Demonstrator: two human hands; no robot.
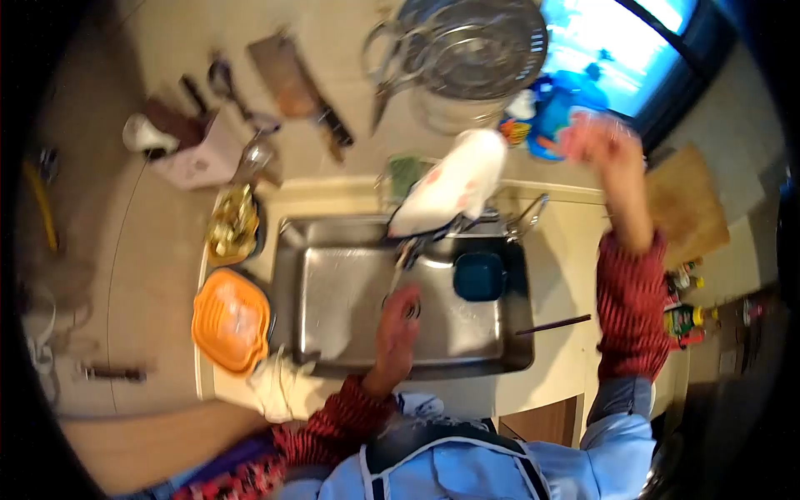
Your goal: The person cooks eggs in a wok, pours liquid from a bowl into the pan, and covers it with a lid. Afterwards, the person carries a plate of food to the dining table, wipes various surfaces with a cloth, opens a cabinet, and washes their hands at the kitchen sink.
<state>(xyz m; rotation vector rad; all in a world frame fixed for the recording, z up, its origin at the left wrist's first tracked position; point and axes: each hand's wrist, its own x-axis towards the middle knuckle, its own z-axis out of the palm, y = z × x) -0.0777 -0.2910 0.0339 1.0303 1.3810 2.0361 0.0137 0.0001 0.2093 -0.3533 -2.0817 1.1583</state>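
Observation:
Over the sink [350, 292], my left hand [398, 333] is closed on a thin metal tool [390, 287] that looks like scissors, though blur hides its shape. A white item with pink marks and a dark edge [454, 183], perhaps a bag or cloth, lies beyond its tip at the back rim. My right hand [612, 150] is raised at the upper right, closed on a pink item [583, 135] too blurred to name. Behind it stands a blue bottle or jug [575, 100]. A dark teal tub [480, 277] sits in the sink's right part.
Left of the sink are an orange basket [232, 321] and a bowl of yellowish food [233, 223]. A cleaver [292, 79] and a pink utensil holder [196, 160] are farther back. Glass lids [479, 50] sit behind; a cutting board [687, 204] stands right.

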